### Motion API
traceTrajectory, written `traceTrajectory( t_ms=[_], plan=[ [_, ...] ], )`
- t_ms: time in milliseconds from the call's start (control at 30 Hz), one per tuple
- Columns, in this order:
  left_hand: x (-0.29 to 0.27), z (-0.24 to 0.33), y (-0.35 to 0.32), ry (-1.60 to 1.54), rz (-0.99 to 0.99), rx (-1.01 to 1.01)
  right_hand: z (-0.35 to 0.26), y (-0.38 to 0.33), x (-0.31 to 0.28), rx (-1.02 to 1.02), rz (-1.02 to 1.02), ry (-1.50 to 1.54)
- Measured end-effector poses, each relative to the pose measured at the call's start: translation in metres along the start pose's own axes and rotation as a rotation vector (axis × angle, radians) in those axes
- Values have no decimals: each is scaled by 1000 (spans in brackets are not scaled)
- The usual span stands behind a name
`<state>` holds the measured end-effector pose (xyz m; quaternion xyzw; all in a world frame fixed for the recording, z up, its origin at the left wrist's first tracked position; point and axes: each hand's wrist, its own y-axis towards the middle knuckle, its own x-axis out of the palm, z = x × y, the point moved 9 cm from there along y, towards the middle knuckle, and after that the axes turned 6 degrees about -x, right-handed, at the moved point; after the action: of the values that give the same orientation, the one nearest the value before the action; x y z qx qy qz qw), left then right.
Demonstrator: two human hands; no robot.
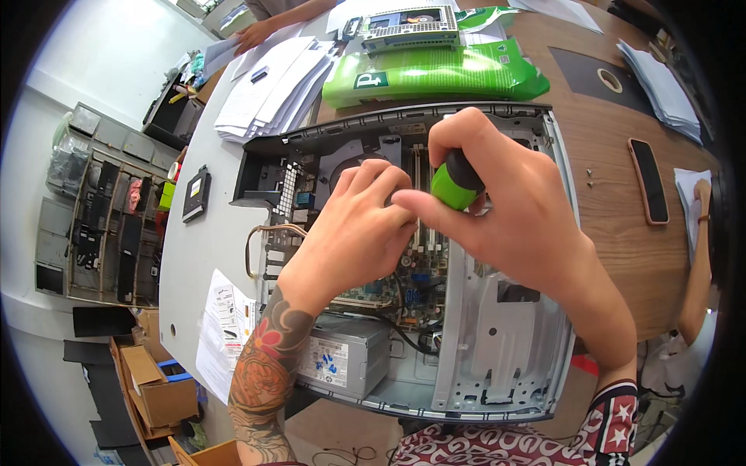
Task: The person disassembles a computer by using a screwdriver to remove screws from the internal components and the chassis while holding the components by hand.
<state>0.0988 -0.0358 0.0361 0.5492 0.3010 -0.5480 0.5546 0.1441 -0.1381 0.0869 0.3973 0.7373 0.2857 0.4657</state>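
An opened desktop computer case [505,349] lies flat under both my hands, its insides facing up. My right hand [517,198] is wrapped round a screwdriver with a green and black handle [454,184], held over the circuit board; its shaft and tip are hidden. Just left of it, my left hand [350,229] has its fingers curled together above the motherboard [427,291]. What those fingertips hold, if anything, is hidden. A fan housing [342,159] shows partly behind my left hand. Nearest me in the case sits a silver power supply [346,361].
Beyond the case lie a green plastic package [435,74], a metal drive cage [412,29] and stacked papers [268,89]. A slim black drive [196,194] lies left. Small screws [589,179] and a phone [649,182] lie right. Other people's hands [252,35] rest at the table edges.
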Motion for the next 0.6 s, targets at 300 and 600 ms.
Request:
traceTrajectory(
  t_ms=[300,600],
  plan=[
    [4,0,0,67,-57,16,15,-4,17,183,-158,335],
    [-2,-1,0,-61,9,-3,-2,0,-1,-4,31,79]
  ],
)
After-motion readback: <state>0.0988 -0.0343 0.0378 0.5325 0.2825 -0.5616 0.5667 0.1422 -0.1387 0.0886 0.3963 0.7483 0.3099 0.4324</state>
